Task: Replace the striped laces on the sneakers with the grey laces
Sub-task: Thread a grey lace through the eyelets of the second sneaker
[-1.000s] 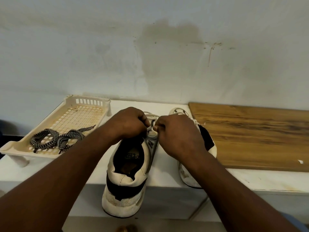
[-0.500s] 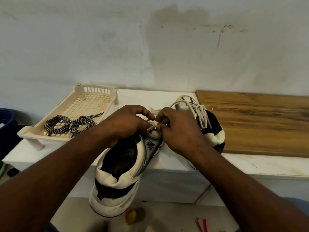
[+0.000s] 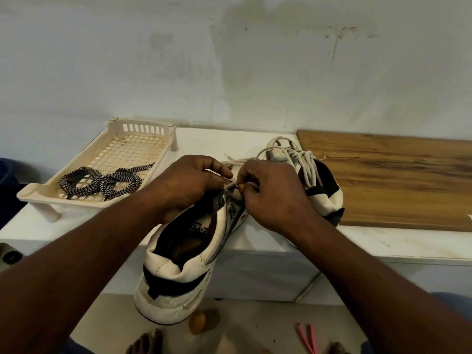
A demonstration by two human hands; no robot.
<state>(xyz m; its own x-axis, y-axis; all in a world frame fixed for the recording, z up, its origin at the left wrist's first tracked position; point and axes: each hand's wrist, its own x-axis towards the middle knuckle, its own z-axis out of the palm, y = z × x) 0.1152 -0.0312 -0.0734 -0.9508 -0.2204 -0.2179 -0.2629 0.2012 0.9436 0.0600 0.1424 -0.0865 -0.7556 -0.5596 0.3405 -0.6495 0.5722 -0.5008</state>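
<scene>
Fingers (image 3: 217, 166) curled, my left hand (image 3: 194, 185) and right hand (image 3: 273, 198) pinch the grey lace (image 3: 231, 185) over the sneaker (image 3: 176, 272) overhanging the counter's (image 3: 383, 241) front edge.

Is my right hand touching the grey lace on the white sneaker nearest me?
Touching. The head view shows the right hand pinching the grey rope lace at the top of the near white-and-black sneaker.

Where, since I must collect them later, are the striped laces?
At the left end of the white counter stands a cream plastic lattice tray. In its near half lies a tangle of black-and-white zigzag-striped laces, unlike the pale cord laces on the sneakers.
</scene>
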